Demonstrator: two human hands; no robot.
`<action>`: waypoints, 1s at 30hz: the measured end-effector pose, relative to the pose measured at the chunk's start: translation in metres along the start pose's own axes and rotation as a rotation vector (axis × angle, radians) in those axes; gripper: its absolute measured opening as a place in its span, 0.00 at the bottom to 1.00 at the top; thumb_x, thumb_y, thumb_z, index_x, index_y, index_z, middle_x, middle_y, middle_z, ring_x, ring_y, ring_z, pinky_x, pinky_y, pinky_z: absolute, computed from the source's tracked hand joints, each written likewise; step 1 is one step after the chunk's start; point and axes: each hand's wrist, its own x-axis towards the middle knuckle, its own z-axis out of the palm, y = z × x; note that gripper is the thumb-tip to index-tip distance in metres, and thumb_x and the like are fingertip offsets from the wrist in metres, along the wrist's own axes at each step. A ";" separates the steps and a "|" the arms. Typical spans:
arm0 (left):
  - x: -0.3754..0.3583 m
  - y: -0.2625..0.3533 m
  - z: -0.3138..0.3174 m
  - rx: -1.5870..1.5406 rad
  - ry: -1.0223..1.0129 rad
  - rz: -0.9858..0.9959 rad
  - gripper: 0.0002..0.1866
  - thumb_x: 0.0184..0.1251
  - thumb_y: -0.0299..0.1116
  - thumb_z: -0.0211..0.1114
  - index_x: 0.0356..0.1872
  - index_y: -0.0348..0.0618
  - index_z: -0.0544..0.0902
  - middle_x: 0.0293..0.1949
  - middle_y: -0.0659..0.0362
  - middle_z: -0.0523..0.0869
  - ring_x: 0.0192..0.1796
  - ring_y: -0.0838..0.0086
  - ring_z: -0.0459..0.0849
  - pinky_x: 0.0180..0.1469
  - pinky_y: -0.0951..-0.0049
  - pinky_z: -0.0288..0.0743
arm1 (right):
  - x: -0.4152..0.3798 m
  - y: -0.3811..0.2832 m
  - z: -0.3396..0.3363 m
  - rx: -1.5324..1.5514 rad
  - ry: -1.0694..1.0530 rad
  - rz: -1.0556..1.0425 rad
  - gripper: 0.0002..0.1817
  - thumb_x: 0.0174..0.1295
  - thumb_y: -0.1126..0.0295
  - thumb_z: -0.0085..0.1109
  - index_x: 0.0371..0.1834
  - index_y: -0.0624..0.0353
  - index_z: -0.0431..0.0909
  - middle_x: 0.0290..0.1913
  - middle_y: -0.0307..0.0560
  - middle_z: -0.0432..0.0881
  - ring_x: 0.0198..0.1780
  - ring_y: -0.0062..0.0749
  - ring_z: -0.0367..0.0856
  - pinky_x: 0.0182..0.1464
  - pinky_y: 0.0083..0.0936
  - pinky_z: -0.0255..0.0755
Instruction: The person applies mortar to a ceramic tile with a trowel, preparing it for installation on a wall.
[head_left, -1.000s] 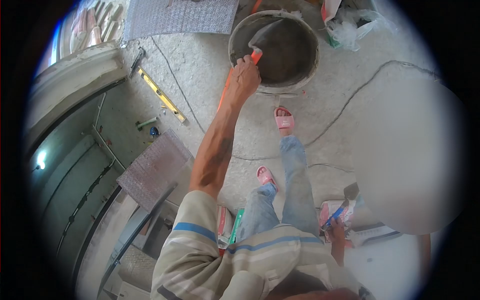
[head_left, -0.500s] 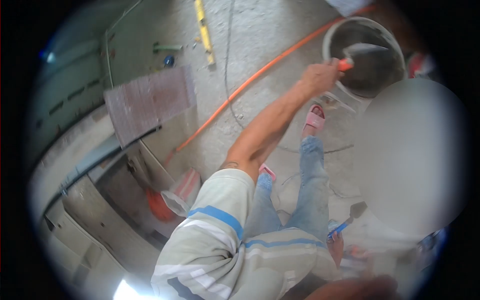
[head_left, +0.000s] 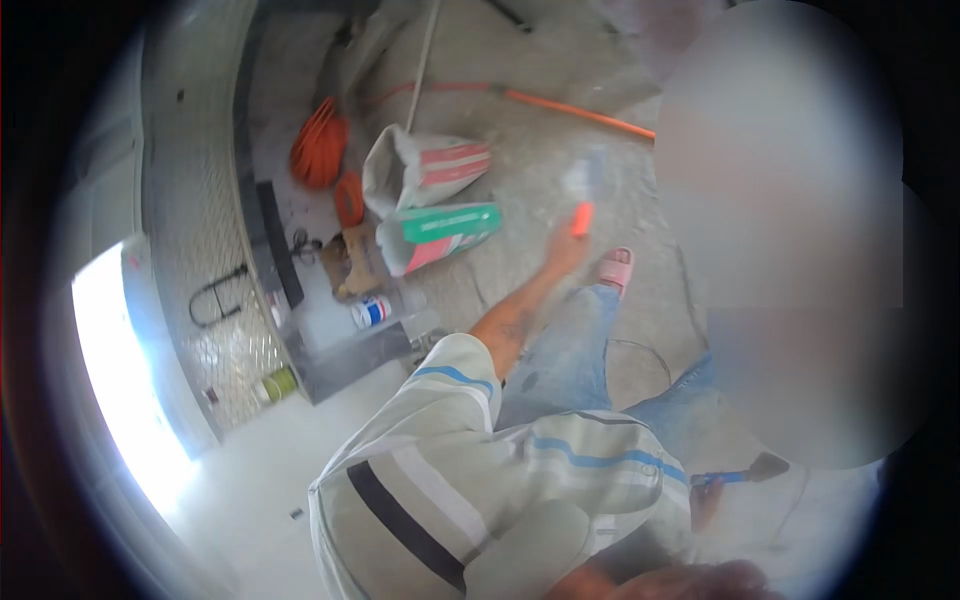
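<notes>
My left hand (head_left: 568,248) is closed round the orange handle of a trowel (head_left: 582,218), its blade blurred above the concrete floor. The left arm reaches out past my bent knee. At the lower right, my right hand (head_left: 708,503), partly hidden by my shirt, is closed on a blue-handled scraper (head_left: 735,476) with a dark, wide blade that points right. Nearest to the left hand on its left side lies an open green and red bag (head_left: 445,235), with a white and red bag (head_left: 450,165) beside it.
An orange cable coil (head_left: 320,145) lies at the upper left, and an orange hose (head_left: 580,112) crosses the floor. A white container with a blue and red label (head_left: 371,311) is by the counter. A pink sandal (head_left: 616,268) is on my foot. A large blurred patch hides the right side.
The view has swung left, towards the bags and cable coil. My left hand has brought the trowel away from the round bucket, which no longer shows. The scraper remains in my right hand.
</notes>
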 end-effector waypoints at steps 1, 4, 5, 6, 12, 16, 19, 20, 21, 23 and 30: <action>0.008 -0.040 -0.050 -0.030 -0.043 -0.183 0.14 0.56 0.35 0.60 0.40 0.36 0.77 0.36 0.44 0.82 0.43 0.48 0.81 0.44 0.54 0.73 | -0.007 -0.006 0.011 -0.002 -0.026 -0.051 0.19 0.63 0.66 0.60 0.55 0.57 0.70 0.39 0.38 0.75 0.37 0.22 0.72 0.35 0.20 0.67; -0.025 -0.168 -0.170 0.181 0.152 -0.350 0.15 0.56 0.37 0.60 0.41 0.37 0.79 0.37 0.44 0.83 0.43 0.49 0.82 0.42 0.54 0.74 | -0.014 -0.015 0.017 -0.007 -0.137 -0.153 0.21 0.63 0.65 0.60 0.57 0.57 0.69 0.42 0.38 0.75 0.40 0.24 0.73 0.39 0.23 0.69; -0.033 -0.191 -0.213 0.192 0.167 -0.365 0.14 0.54 0.36 0.60 0.38 0.37 0.80 0.35 0.44 0.84 0.41 0.49 0.82 0.42 0.54 0.74 | -0.015 -0.029 0.034 0.055 -0.166 -0.076 0.20 0.64 0.64 0.60 0.56 0.57 0.70 0.42 0.39 0.76 0.42 0.25 0.73 0.42 0.26 0.70; -0.045 -0.163 -0.262 0.127 0.181 -0.420 0.13 0.53 0.35 0.60 0.35 0.35 0.81 0.33 0.43 0.84 0.40 0.48 0.83 0.41 0.53 0.74 | -0.018 -0.051 0.063 0.115 -0.192 0.007 0.19 0.64 0.63 0.59 0.55 0.57 0.70 0.42 0.39 0.76 0.43 0.26 0.74 0.45 0.28 0.70; -0.002 -0.221 -0.398 0.767 0.191 -0.439 0.20 0.60 0.47 0.59 0.40 0.37 0.82 0.42 0.44 0.84 0.47 0.51 0.83 0.50 0.55 0.75 | -0.025 -0.034 0.176 -0.223 -0.262 -0.129 0.18 0.64 0.64 0.59 0.54 0.58 0.71 0.43 0.38 0.76 0.44 0.25 0.74 0.48 0.29 0.69; 0.036 -0.225 -0.420 0.860 0.324 -0.375 0.27 0.58 0.55 0.61 0.44 0.38 0.82 0.44 0.43 0.83 0.48 0.52 0.83 0.51 0.54 0.73 | -0.045 -0.027 0.180 -0.183 -0.317 -0.074 0.17 0.64 0.65 0.59 0.53 0.60 0.72 0.44 0.39 0.76 0.45 0.25 0.74 0.49 0.28 0.69; 0.040 -0.225 -0.362 0.753 -0.243 0.117 0.24 0.63 0.52 0.58 0.41 0.37 0.82 0.42 0.44 0.84 0.44 0.52 0.83 0.45 0.58 0.75 | -0.054 -0.019 0.186 -0.263 -0.322 -0.126 0.15 0.63 0.66 0.60 0.50 0.60 0.73 0.43 0.38 0.77 0.45 0.25 0.75 0.48 0.27 0.69; 0.019 -0.188 -0.319 0.587 -0.386 0.061 0.22 0.58 0.48 0.60 0.37 0.36 0.84 0.39 0.40 0.83 0.44 0.51 0.82 0.47 0.56 0.73 | -0.052 -0.013 0.181 -0.216 -0.334 -0.105 0.15 0.63 0.67 0.60 0.50 0.59 0.73 0.43 0.38 0.77 0.45 0.25 0.75 0.47 0.27 0.70; 0.015 -0.192 -0.264 0.501 -0.513 0.238 0.21 0.58 0.49 0.60 0.36 0.39 0.85 0.38 0.41 0.83 0.43 0.50 0.82 0.46 0.56 0.73 | -0.047 -0.009 0.176 -0.165 -0.344 -0.093 0.15 0.63 0.67 0.60 0.50 0.59 0.74 0.42 0.37 0.77 0.44 0.25 0.76 0.47 0.27 0.70; -0.051 -0.104 -0.165 0.519 -0.610 0.181 0.21 0.61 0.50 0.58 0.35 0.41 0.86 0.39 0.43 0.84 0.43 0.51 0.83 0.47 0.55 0.74 | -0.049 -0.007 0.170 -0.206 -0.380 -0.184 0.16 0.62 0.68 0.61 0.51 0.59 0.74 0.42 0.37 0.78 0.43 0.24 0.76 0.46 0.25 0.70; -0.236 0.184 0.114 -0.023 -0.969 0.838 0.21 0.65 0.48 0.53 0.30 0.36 0.81 0.28 0.45 0.83 0.31 0.53 0.81 0.37 0.55 0.72 | -0.063 -0.034 0.157 0.041 -0.207 -0.164 0.16 0.61 0.68 0.61 0.51 0.60 0.75 0.38 0.33 0.75 0.37 0.16 0.71 0.38 0.16 0.66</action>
